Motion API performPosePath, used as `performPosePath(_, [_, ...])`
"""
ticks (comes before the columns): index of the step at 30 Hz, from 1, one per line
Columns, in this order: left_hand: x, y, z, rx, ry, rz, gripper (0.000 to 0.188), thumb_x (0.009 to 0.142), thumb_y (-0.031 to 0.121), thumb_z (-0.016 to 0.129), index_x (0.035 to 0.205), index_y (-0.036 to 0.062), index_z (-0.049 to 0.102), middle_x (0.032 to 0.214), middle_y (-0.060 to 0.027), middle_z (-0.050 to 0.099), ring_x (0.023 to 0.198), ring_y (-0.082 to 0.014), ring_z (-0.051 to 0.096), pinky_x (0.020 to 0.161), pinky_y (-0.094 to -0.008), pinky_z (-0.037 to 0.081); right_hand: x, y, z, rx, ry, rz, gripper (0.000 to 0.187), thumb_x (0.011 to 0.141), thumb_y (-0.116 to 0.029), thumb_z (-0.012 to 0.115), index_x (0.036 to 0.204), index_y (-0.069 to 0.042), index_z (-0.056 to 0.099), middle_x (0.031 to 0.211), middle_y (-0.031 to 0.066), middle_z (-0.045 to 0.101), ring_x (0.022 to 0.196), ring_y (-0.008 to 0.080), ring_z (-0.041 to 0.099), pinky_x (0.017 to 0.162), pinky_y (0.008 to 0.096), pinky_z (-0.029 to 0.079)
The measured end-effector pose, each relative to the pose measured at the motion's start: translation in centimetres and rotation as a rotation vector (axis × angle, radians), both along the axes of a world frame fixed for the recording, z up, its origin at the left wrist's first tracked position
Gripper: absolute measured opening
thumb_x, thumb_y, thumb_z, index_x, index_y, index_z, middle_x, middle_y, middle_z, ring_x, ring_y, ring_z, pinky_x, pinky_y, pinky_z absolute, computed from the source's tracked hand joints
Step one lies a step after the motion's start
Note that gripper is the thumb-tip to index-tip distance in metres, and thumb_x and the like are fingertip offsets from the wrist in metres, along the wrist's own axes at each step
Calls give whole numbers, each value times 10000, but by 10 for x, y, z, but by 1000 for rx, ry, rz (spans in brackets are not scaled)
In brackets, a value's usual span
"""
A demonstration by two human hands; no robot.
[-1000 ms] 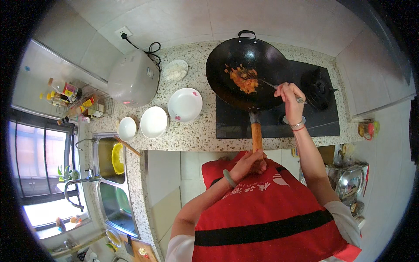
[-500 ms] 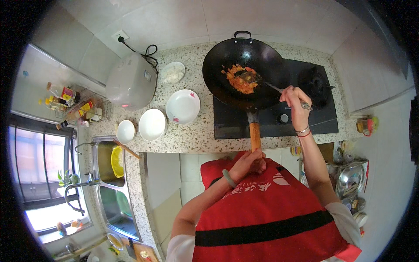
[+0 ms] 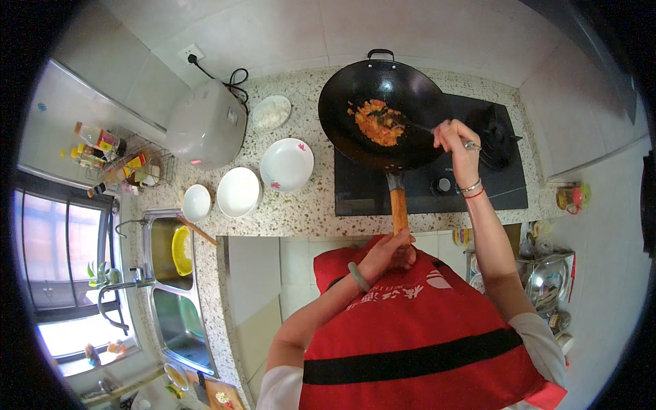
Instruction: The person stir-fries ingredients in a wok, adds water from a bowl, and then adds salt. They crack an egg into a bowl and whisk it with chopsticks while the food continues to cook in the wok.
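Observation:
A black wok (image 3: 350, 85) rests on the gas stove (image 3: 369, 193), and chopped orange-red food (image 3: 374, 127) lies at its bottom. My left hand (image 3: 392, 254) is closed around the end of the wok's wooden handle (image 3: 398, 207). Above the wok's right side, my right hand (image 3: 458, 140) grips a metal cooking spatula (image 3: 471, 145). The spatula's blade reaches into the food and shows only dimly against the dark wok.
Left of the stove are a white flower-patterned plate (image 3: 287, 166), two white bowls (image 3: 239, 193), (image 3: 197, 203) and a plate of white rice (image 3: 272, 112). A rice cooker (image 3: 206, 126) stands behind them. Farther left is a double sink (image 3: 179, 297); jars sit at the right wall.
My right hand has shifted slightly up and left with the spatula, and the spatula's tilt differs. Some food has moved a little in the wok. My left hand keeps its hold.

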State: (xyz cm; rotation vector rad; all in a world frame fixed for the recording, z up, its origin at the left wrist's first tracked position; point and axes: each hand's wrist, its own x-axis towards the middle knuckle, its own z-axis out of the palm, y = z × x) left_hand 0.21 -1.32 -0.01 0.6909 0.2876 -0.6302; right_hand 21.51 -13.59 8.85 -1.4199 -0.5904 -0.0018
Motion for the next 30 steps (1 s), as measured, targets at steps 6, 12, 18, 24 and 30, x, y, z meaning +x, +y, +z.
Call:
performPosePath(6, [0, -1, -1, 23, -2, -8, 440, 953, 457, 472, 1076, 35, 496, 754, -66, 598, 683, -140, 576, 634, -279, 489, 17, 18, -10, -6, 16, -51, 384, 922, -92, 528, 589, -62, 341, 587, -5, 377, 577, 105, 413, 566, 256, 340])
performPosePath(12, [0, 0, 2, 31, -16, -10, 418, 959, 458, 453, 1041, 53, 515, 745, -66, 597, 672, -148, 566, 635, -277, 474, 21, 25, -27, -77, -14, -15, 374, 908, -95, 547, 591, -51, 352, 588, -10, 409, 560, 74, 384, 529, 241, 301])
performPosePath(18, [1, 0, 6, 46, 0, 1, 422, 961, 456, 445, 1036, 50, 532, 733, -61, 598, 656, -143, 561, 615, -272, 466, 11, 19, 5, -56, 53, 8, 387, 922, -111, 521, 585, -76, 335, 572, -7, 372, 575, 110, 410, 566, 262, 334])
performPosePath(24, [0, -2, 11, 71, 21, 6, 418, 963, 457, 438, 1013, 57, 545, 723, -53, 592, 635, -141, 544, 609, -267, 453, 3, 22, -26, 12, 31, 42, 385, 929, -86, 495, 582, -66, 331, 579, 4, 369, 593, 125, 420, 583, 273, 342])
performPosePath(30, [0, -1, 8, 47, 15, 7, 398, 961, 436, 457, 1027, 49, 520, 741, -65, 602, 657, -144, 571, 618, -274, 471, -5, 23, -25, -18, 30, 24, 384, 917, -78, 518, 577, -63, 339, 585, 4, 387, 583, 108, 413, 575, 264, 337])
